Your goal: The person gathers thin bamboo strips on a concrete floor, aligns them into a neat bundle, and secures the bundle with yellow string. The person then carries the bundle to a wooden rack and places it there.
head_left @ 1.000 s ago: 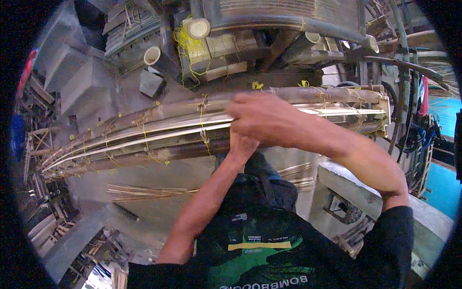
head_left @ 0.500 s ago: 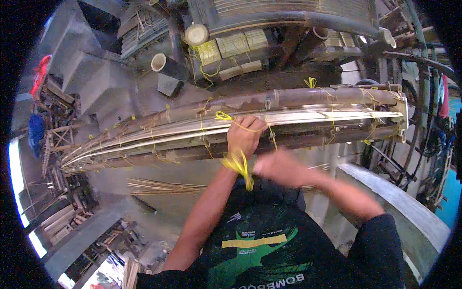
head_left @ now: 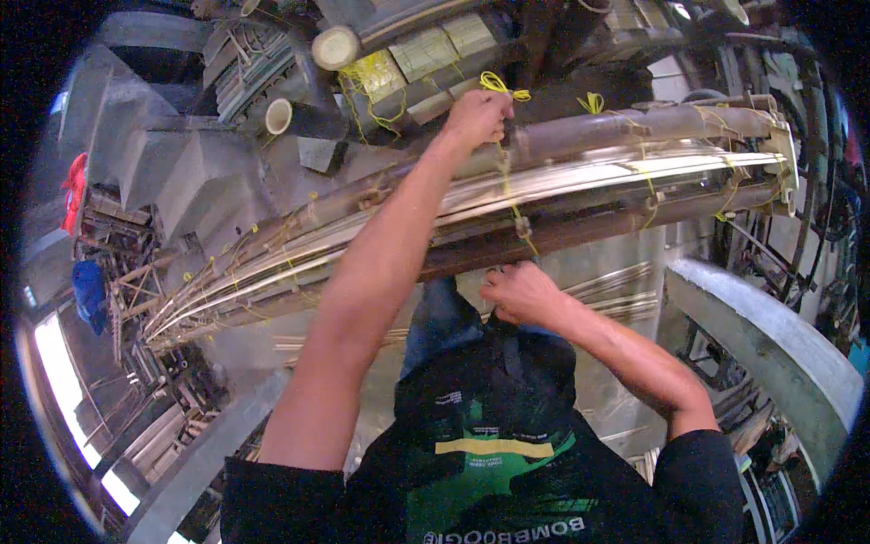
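Observation:
A long frame of brown bamboo poles (head_left: pixel 580 222) crosses in front of me, with pale, thin strips (head_left: pixel 566 179) lying lengthwise between its far and near poles. My left hand (head_left: pixel 478 121) reaches over the frame to the far pole, its fingers closed on a looped yellow cord (head_left: pixel 504 88). From below that hand, a length of cord runs across the strips toward the near pole. By the near pole's lower edge, close to my body, my right hand (head_left: pixel 526 292) has its fingers curled together. What they pinch, if anything, is hidden.
Other yellow ties bind the frame along its length, one with a looped bundle (head_left: pixel 591 103). Beyond stand stacked pale blocks (head_left: pixel 444 50) and a cut bamboo tube (head_left: pixel 280 116). Thin strips (head_left: pixel 616 286) lie on the floor underneath. A curved grey ledge (head_left: pixel 761 349) is at right.
My left hand has moved from above the strips to the far pole, carrying the yellow cord. My right hand, blurred before, is now curled beside the near pole. The view has shifted slightly.

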Demonstrator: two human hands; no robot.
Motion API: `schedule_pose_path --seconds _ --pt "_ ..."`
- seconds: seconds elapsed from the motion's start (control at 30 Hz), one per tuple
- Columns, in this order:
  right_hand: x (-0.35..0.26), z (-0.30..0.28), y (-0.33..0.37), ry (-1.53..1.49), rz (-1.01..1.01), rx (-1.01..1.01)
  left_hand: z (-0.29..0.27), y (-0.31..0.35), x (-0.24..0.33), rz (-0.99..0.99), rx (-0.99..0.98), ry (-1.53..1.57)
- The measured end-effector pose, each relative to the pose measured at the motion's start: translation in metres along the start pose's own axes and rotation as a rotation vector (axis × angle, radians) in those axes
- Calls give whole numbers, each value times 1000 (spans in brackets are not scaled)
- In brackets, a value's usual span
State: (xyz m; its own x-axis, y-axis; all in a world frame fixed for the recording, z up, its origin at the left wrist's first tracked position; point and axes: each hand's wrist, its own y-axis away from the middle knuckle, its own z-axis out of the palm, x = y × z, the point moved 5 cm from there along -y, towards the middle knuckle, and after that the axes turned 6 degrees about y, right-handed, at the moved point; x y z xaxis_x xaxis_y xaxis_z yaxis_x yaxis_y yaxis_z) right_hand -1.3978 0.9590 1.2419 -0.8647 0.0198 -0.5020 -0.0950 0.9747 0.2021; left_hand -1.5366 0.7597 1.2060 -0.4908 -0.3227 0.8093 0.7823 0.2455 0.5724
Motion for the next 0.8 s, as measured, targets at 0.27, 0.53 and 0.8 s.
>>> schedule_pose_path --seconds 0.27,0.53,0.8 --pt "-77 94 -58 -1554 827 252 -145 164 63 629 263 -787" --pt "-167 -241 -100 122 208 110 -120 250 -43 886 365 -728" --pt "-33 -190 -257 141 485 59 -115 246 -45 959 484 -863"
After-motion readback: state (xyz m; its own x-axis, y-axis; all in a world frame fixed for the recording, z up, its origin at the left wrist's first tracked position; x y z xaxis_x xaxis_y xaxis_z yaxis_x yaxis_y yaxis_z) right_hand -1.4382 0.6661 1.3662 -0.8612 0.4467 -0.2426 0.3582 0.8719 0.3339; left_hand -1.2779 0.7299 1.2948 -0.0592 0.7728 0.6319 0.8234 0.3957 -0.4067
